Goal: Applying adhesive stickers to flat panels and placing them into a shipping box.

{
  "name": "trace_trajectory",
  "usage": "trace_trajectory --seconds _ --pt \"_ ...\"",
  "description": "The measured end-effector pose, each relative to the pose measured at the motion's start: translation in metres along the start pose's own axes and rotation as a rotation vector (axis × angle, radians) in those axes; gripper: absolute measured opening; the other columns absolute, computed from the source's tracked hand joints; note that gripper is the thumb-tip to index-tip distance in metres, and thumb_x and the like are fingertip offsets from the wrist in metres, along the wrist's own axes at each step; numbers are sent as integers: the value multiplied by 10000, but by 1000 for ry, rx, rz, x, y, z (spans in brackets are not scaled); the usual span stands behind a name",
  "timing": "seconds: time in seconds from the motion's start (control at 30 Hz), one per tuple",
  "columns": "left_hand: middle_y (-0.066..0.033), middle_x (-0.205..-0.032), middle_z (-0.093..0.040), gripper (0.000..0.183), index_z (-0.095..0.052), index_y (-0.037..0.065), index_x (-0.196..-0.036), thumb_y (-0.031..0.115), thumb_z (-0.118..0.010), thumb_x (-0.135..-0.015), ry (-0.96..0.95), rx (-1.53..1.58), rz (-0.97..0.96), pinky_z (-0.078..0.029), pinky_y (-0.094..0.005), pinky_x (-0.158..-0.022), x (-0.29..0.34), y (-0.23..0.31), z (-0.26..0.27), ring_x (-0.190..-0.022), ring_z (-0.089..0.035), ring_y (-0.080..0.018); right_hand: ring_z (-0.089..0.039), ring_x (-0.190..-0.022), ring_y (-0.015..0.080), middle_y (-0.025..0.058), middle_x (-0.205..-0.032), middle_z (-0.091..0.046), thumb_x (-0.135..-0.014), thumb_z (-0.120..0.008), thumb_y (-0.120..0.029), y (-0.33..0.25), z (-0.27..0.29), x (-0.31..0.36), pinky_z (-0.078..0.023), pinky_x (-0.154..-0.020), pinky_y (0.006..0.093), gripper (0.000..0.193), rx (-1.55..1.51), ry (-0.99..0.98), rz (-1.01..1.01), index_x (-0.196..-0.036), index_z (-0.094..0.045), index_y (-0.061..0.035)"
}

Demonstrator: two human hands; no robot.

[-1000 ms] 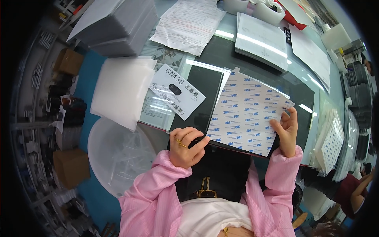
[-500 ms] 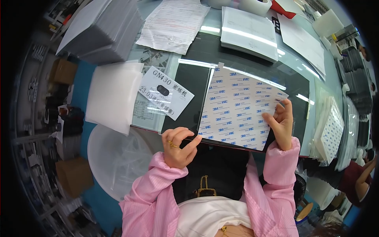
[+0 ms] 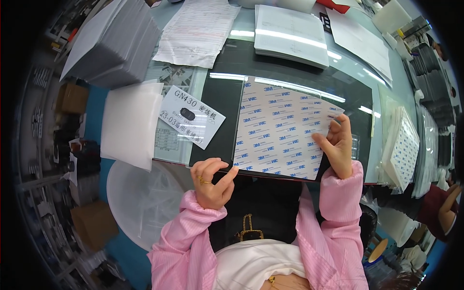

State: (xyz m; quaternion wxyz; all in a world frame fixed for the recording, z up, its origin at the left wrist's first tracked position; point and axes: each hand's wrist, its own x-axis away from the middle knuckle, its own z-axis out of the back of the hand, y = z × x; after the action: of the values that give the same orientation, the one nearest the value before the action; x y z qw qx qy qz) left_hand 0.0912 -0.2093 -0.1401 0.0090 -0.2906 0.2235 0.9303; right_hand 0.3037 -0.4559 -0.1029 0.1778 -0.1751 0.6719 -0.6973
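A white adhesive-backed sheet [image 3: 278,128] with rows of blue print lies over a dark board [image 3: 222,104] at the table's near edge. Its right edge curls up, held by my right hand [image 3: 338,147], with the thumb on top and the fingers curled at the edge. My left hand [image 3: 210,183] rests at the near edge, fingers bent and apart. Its thumb tip touches or nearly touches the sheet's lower left corner. Left of the sheet lies a white label card [image 3: 193,126] with black lettering and a dark oval picture.
Stacked white sheets [image 3: 130,125] lie at left, before a tall grey-white stack [image 3: 113,53]. Printed papers [image 3: 193,34] and a paper pile [image 3: 290,36] sit at the back. Blue-printed sheets [image 3: 403,150] stand at right. A white bin [image 3: 140,203] is below left; a person's arm [image 3: 449,208] shows far right.
The whole view has shifted slightly, so the table appears further left. Both hands keep nearly the same places on the sheet, and the right hand still holds its edge.
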Motion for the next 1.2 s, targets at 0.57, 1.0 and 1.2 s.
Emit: trace_trajectory --seconds 0.57,1.0,1.2 --pt "42 -1184 -527 439 -749 313 -1118 131 -716 -720 -105 -111 34 -239 -418 -1001 -9 50 -15 -1143 -416 -171 -701 -969 222 152 -1096 -634 -860 -661 95 -1 2 -1 -607 -791 301 531 46 -21 8 -1266 -353 -55" --pt "55 -1119 -536 446 -757 273 -1106 94 -721 -699 -154 -68 -8 -233 -389 -943 -21 76 -30 -1083 -409 -175 -690 -936 168 83 -1000 -617 -850 -689 85 -1 4 1 -581 -767 272 528 166 -6 43 -1251 -373 -47" --pt "56 -1096 -548 433 -757 273 -1098 110 -742 -697 -165 -27 -28 -233 -399 -941 -26 87 -40 -1065 -423 -176 -688 -937 162 85 -993 -619 -850 -698 76 -3 4 2 -580 -752 269 536 166 -5 53 -1260 -373 -44"
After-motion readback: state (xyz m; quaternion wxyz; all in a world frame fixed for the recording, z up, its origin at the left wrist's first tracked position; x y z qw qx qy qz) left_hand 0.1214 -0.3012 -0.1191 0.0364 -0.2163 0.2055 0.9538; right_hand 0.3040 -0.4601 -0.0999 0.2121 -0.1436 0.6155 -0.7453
